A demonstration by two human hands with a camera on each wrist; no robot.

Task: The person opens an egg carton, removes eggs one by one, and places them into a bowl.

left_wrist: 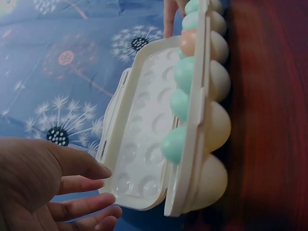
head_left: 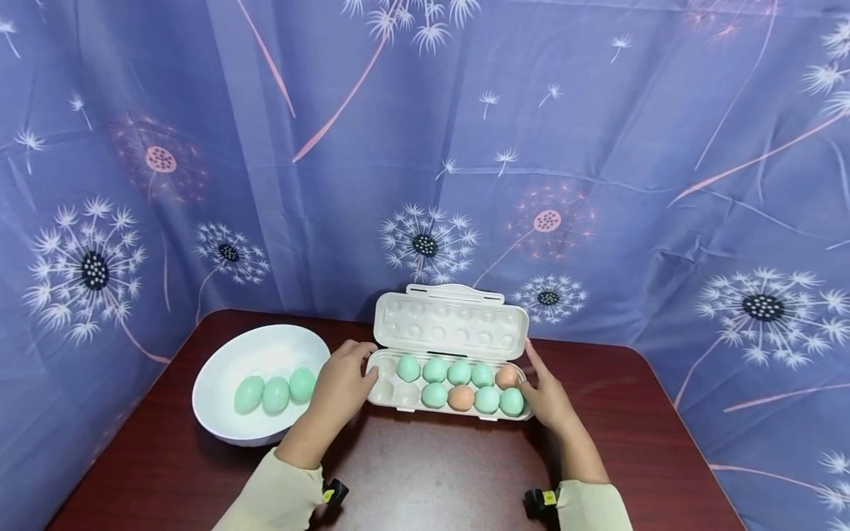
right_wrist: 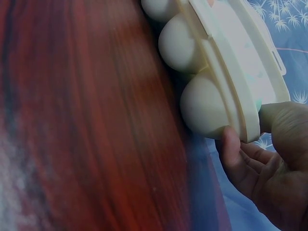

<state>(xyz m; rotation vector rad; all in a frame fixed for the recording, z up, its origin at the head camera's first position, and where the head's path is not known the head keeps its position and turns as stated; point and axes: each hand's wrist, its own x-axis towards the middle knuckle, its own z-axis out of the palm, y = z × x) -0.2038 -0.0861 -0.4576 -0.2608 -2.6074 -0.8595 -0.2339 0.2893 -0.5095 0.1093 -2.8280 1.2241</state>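
Note:
A white plastic egg carton [head_left: 415, 408] lies across the table with its lid [head_left: 451, 324] folded back. Several green eggs [head_left: 434, 395] and two orange-brown eggs [head_left: 461, 397] sit in its cups, mostly from the middle to the right. My left hand [head_left: 341, 380] is at the carton's left end. In the left wrist view, its fingers [left_wrist: 82, 207] are loosely extended beside the lid, gripping nothing. At the opposite end my right hand [head_left: 550, 398] holds the carton, thumb over the rim and fingers against the outside of an end cup [right_wrist: 204, 108].
Left of the carton, a white bowl [head_left: 222, 361] contains three green eggs [head_left: 275, 396]. The dark red wooden table [head_left: 445, 472] backs onto a blue dandelion-print curtain [head_left: 425, 184]. Black wrist cameras [head_left: 335, 492] are strapped below the sleeves.

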